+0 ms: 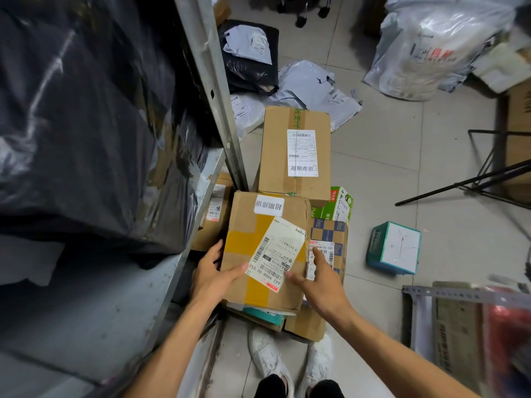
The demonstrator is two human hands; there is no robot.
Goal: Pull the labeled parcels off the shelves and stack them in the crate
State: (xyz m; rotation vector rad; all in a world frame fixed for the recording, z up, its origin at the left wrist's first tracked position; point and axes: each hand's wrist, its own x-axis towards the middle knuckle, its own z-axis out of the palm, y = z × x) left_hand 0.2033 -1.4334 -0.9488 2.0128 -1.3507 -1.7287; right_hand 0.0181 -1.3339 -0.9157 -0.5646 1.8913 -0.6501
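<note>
We look down at a brown box with yellow tape (240,242) that sits on top of a pile of parcels on the floor (402,168), right beside the metal shelf post (212,81). A big white label (277,251) is stuck slanted on its top. Our left hand (214,272) is against the left side of this box, with the thumb lying flat on top and the fingers straight along the edge. Our right hand (319,278) is at the right side, with the thumb touching the corner of the label and the fingers reaching out straight. So the grip of each hand is spread wide and flat on the box, not curled round it. Behind this box lies a longer brown box (275,156) with its own white label. A green box (340,203) and a blue checked box (330,234) poke out on the right. We cannot tell what is under the pile, since the boxes hide it. A teal box (395,248) sits alone on the floor, well apart. A big black bag (86,110) fills the shelf on the left.
</note>
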